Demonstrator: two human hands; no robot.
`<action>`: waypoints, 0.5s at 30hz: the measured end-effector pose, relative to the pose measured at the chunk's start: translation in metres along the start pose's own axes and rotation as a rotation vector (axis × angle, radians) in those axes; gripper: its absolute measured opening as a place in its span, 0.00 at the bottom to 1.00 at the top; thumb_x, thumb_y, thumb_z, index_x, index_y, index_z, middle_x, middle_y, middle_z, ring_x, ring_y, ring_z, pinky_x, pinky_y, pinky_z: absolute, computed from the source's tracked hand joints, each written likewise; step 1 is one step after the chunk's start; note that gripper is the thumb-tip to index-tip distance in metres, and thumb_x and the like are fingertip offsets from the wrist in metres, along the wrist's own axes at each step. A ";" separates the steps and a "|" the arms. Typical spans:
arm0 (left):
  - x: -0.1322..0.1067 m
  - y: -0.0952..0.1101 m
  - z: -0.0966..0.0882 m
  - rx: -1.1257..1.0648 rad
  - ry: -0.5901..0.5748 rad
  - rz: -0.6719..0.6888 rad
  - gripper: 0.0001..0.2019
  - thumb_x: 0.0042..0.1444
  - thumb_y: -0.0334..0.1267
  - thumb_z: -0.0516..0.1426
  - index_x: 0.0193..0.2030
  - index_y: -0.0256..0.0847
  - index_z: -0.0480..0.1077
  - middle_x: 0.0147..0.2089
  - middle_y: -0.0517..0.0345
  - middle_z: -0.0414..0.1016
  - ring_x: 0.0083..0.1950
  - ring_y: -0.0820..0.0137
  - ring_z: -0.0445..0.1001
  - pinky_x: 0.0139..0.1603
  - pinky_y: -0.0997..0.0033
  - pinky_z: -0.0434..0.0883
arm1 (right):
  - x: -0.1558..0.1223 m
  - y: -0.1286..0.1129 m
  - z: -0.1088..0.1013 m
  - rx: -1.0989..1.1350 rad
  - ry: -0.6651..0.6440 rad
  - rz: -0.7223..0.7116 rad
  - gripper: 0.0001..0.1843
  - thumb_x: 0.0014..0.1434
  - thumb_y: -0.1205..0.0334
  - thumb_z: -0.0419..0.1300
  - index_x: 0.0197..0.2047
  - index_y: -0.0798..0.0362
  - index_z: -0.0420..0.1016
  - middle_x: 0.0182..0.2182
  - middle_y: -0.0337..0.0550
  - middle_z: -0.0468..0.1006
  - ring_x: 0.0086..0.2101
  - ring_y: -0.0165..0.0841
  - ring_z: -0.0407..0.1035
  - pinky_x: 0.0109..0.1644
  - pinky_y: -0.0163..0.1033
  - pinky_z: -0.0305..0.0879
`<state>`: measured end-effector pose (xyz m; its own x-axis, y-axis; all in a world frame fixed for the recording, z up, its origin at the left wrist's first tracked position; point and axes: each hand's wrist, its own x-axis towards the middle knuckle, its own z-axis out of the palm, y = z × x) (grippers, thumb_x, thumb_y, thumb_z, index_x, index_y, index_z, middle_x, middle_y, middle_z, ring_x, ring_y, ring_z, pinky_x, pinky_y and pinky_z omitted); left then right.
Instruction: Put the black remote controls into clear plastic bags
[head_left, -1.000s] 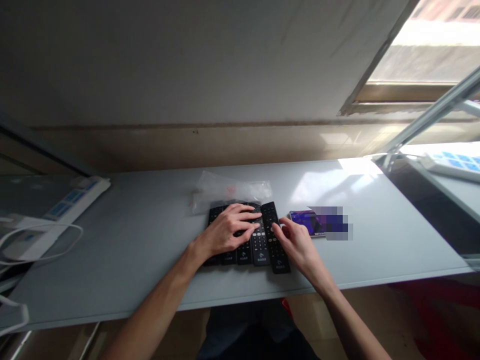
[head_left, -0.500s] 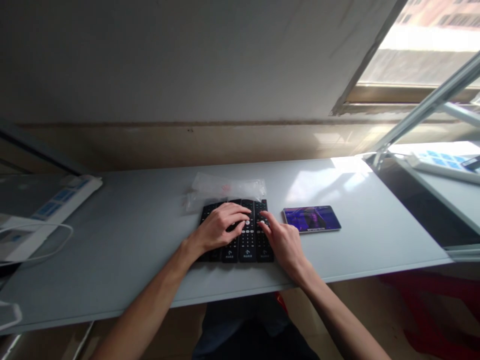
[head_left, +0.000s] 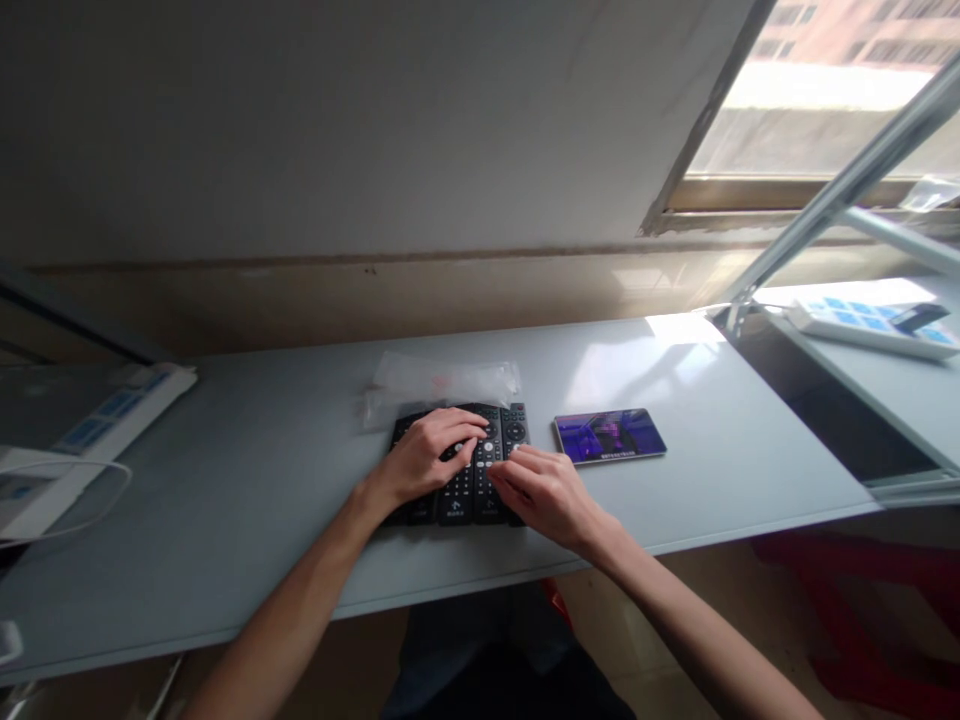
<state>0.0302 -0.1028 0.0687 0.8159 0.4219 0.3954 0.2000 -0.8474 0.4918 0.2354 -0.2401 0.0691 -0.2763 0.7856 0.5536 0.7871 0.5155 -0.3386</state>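
Note:
Several black remote controls (head_left: 455,505) lie side by side on the grey table, with white and dark buttons facing up. My left hand (head_left: 427,452) rests over the ones on the left, fingers stretched out and thumb apart, hiding much of them. Across the lower part of the rightmost remote control (head_left: 515,428) lies my right hand (head_left: 546,492). Its fingers are curled and pressed together over the buttons; whether something is between them is hidden. Clear plastic bags (head_left: 450,378) lie just behind the remotes.
Right of the remotes, a phone (head_left: 611,437) lies with its screen lit. A white power strip (head_left: 112,415) with a cable is at the left end of the table (head_left: 255,480). Another power strip (head_left: 870,322) sits beyond the metal frame (head_left: 817,210) at right.
My right hand has shifted left and closer to me over the remotes, its fingers now curled together instead of apart. The left hand stays on the remotes. The view has turned slightly right.

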 end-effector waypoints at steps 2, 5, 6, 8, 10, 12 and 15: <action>0.000 0.001 0.002 0.021 -0.022 0.002 0.12 0.73 0.34 0.56 0.57 0.42 0.79 0.59 0.50 0.84 0.63 0.60 0.80 0.67 0.55 0.76 | 0.008 0.002 0.003 0.013 0.014 -0.085 0.13 0.75 0.67 0.55 0.37 0.52 0.75 0.27 0.40 0.73 0.30 0.31 0.63 0.34 0.37 0.58; 0.000 0.001 0.006 0.058 -0.053 0.018 0.17 0.72 0.33 0.55 0.64 0.40 0.74 0.64 0.47 0.80 0.66 0.59 0.78 0.68 0.54 0.75 | 0.030 0.006 0.009 0.044 0.023 -0.205 0.12 0.75 0.67 0.54 0.37 0.52 0.74 0.31 0.43 0.77 0.34 0.32 0.66 0.41 0.37 0.65; 0.000 0.000 0.007 0.075 -0.044 0.023 0.18 0.72 0.33 0.55 0.65 0.40 0.73 0.65 0.45 0.79 0.66 0.58 0.78 0.68 0.54 0.75 | 0.039 0.007 0.011 0.058 0.029 -0.236 0.13 0.75 0.66 0.54 0.37 0.52 0.73 0.32 0.44 0.78 0.34 0.33 0.67 0.42 0.38 0.66; -0.001 -0.002 0.006 0.112 0.008 0.025 0.18 0.71 0.33 0.55 0.65 0.40 0.72 0.63 0.44 0.80 0.65 0.58 0.78 0.68 0.53 0.74 | 0.059 0.010 0.014 0.088 0.045 -0.296 0.14 0.76 0.65 0.53 0.36 0.51 0.72 0.33 0.44 0.79 0.35 0.33 0.67 0.41 0.38 0.66; -0.002 -0.007 0.001 0.148 0.094 0.030 0.13 0.71 0.34 0.55 0.60 0.41 0.74 0.58 0.46 0.82 0.60 0.59 0.80 0.64 0.54 0.75 | 0.074 0.016 0.016 0.104 0.056 -0.337 0.15 0.76 0.65 0.52 0.35 0.52 0.72 0.34 0.44 0.79 0.34 0.32 0.67 0.38 0.37 0.64; -0.002 -0.011 -0.007 0.192 0.156 0.039 0.08 0.73 0.36 0.55 0.53 0.41 0.75 0.53 0.48 0.83 0.56 0.60 0.80 0.60 0.55 0.75 | 0.082 0.024 0.018 0.107 0.069 -0.307 0.16 0.76 0.65 0.52 0.35 0.52 0.72 0.32 0.43 0.78 0.33 0.31 0.66 0.35 0.37 0.61; -0.001 -0.015 -0.018 0.264 0.164 0.032 0.08 0.75 0.37 0.55 0.46 0.41 0.75 0.48 0.50 0.83 0.51 0.61 0.79 0.55 0.57 0.72 | 0.078 0.039 0.024 0.138 0.131 -0.131 0.14 0.76 0.66 0.52 0.37 0.53 0.74 0.29 0.41 0.76 0.29 0.29 0.65 0.33 0.35 0.59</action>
<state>0.0165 -0.0851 0.0750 0.7301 0.4219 0.5375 0.3272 -0.9065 0.2670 0.2313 -0.1510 0.0808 -0.2899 0.6625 0.6907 0.6641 0.6589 -0.3533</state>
